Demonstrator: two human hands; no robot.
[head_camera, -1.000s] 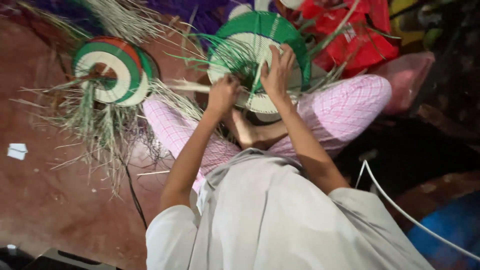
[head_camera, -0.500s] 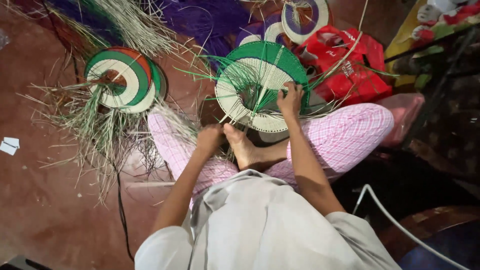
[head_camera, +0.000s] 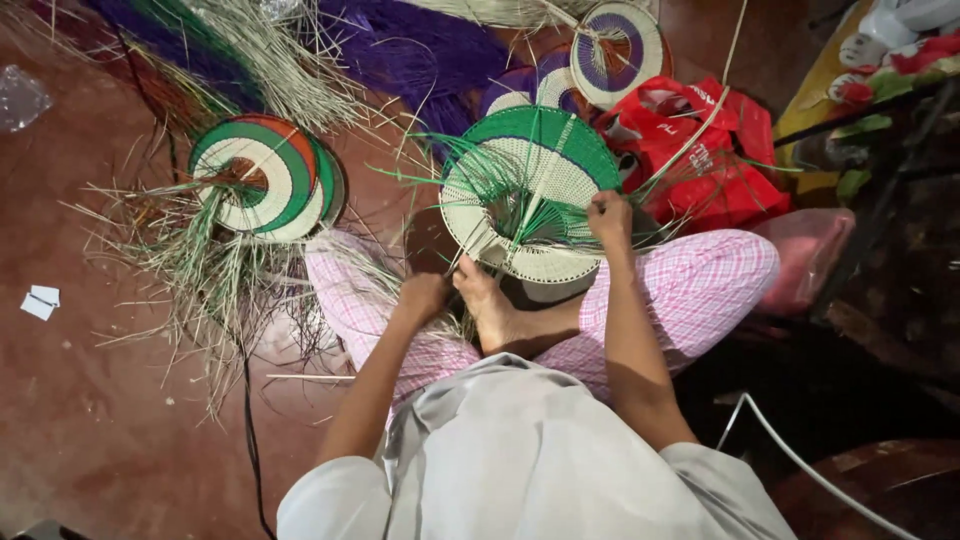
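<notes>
A round woven fan (head_camera: 545, 165) in cream and green rests over my crossed legs in pink checked trousers (head_camera: 690, 290), with loose green strands sticking out of its middle. My right hand (head_camera: 609, 218) pinches the fan's right edge where the green strands meet it. My left hand (head_camera: 422, 297) is closed low at the fan's near-left edge, beside my bare foot (head_camera: 490, 305), gripping pale straw strands there.
A finished green, white and orange fan (head_camera: 262, 175) lies on loose straw (head_camera: 200, 280) to the left. Purple fibre bundles (head_camera: 400, 50) and a purple-white fan (head_camera: 615, 50) lie behind. A red plastic bag (head_camera: 710, 150) sits right. A white cable (head_camera: 800, 460) crosses the floor.
My left hand dropped from the fan's face to its lower left edge by my foot. My right hand slid to the fan's right edge. The view tilted further forward.
</notes>
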